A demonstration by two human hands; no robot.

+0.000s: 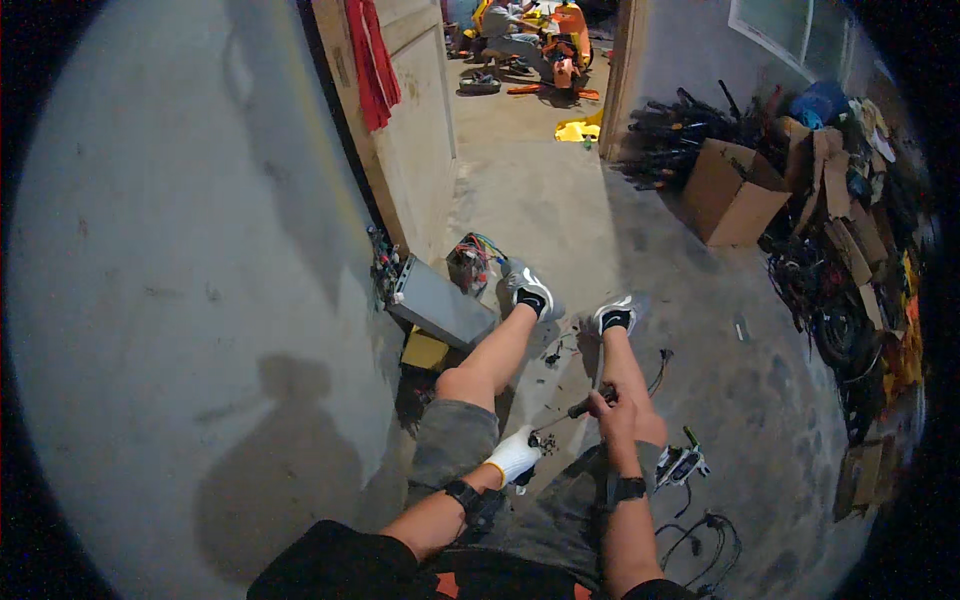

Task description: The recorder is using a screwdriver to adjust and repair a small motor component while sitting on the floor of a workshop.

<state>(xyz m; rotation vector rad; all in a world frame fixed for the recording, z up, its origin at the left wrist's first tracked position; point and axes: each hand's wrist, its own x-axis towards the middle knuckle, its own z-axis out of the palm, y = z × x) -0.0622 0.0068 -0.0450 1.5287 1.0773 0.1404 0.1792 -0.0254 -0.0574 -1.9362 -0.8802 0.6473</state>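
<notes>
My left hand (513,456), in a white glove, is closed around a small dark part with several prongs (544,443), too small to name. My bare right hand (617,418) grips a screwdriver (578,409) by its dark handle. The screwdriver's thin shaft slants down and left, its tip close to the dark part, though I cannot tell whether they touch. Both hands are between my knees, above the concrete floor. Beside my right thigh lies a silver and black mechanical piece with a green end (682,462).
Loose black cables (712,545) lie at the lower right. A grey metal case (440,300) and a bundle of coloured wires (475,262) are by the left wall. An open cardboard box (733,193) stands before piled scrap at right. Beyond the doorway is orange machinery (570,50).
</notes>
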